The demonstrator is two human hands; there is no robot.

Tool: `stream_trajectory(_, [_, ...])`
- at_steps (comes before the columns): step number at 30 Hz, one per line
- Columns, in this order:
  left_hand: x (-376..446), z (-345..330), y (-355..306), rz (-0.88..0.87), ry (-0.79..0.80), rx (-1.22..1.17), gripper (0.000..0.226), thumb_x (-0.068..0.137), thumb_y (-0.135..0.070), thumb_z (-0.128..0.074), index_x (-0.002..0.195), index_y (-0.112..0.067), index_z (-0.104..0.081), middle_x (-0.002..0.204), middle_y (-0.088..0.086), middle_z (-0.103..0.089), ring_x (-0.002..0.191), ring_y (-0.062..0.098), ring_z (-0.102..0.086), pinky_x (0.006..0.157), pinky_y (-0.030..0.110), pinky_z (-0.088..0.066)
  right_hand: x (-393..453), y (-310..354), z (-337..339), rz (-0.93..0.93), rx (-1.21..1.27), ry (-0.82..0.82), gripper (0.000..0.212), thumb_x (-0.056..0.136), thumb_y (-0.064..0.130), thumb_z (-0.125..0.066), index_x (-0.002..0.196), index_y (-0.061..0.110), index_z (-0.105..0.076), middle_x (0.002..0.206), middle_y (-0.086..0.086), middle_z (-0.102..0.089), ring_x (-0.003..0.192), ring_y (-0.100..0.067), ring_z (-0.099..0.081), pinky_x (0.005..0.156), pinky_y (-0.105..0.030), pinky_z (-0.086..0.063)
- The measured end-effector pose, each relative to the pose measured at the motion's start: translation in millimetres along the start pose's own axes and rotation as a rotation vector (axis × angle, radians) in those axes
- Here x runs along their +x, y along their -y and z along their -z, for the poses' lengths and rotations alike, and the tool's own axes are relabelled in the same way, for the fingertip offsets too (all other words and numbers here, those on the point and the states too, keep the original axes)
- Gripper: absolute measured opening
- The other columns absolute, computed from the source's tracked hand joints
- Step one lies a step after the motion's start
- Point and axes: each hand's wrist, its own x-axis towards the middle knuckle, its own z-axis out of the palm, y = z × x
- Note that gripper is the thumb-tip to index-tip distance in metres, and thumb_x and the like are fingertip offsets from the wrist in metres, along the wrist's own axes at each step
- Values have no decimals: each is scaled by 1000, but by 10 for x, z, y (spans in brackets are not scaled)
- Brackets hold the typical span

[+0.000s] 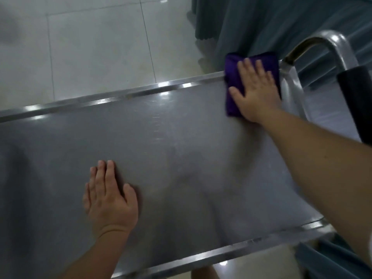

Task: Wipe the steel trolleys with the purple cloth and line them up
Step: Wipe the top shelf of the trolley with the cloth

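Fingers [251, 71] of right hand [255, 93] spread flat on folded purple cloth [233, 77] (left hand [110, 200] flat too).

We see a soft, fairly dim picture with a cool grey-green cast. Light falls from above: small white glints sit along the far rim of the steel trolley [124, 93] and on the near rim, and a pale glare spot shows on the tiled floor [96, 47]. Faint, diffuse shadows lie on the brushed top beside the left hand [109, 196] and beneath the right forearm. Everything looks slightly blurred, most of all the left edge and the teal curtain [281, 23]. The wide lens bends the trolley's straight rims, and the push handle [330, 45] curves strongly at the right edge.
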Motion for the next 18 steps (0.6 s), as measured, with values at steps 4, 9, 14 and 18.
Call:
stream_trajectory(4, [-15,-12,5,10,0,-4,75,93,-38,-41,164,-14,-34,172,10,-31,160,30,-24,129,52,-17,-158,-488,26,-221,-16,-28,81,100,68,-11,168,27,2,176,5,4,162,-21,3,130,-45,2])
stream_trajectory(9, [-10,23,-1,16,-15,-12,75,92,-37,-43,163,-14,-36,171,9,-32,160,29,-24,129,50,-17,-467,-453,17,-268,7,-9,80,101,67,-10,168,24,-1,176,1,2,162,-24,4,130,-47,3])
stream_trajectory(14, [-4,11,-4,32,-4,-20,75,92,-39,-41,164,-20,-33,173,5,-29,160,26,-21,128,50,-15,-1353,-581,-101,-249,48,4,77,104,64,-15,168,23,-1,176,-1,0,162,-23,3,130,-49,1])
stream_trajectory(18, [-5,-1,9,29,-4,-36,75,92,-39,-43,164,-22,-30,173,5,-28,161,25,-19,128,50,-15,-2377,-601,-304,-340,61,46,76,105,66,-13,168,26,4,176,-2,0,162,-24,3,130,-52,-3])
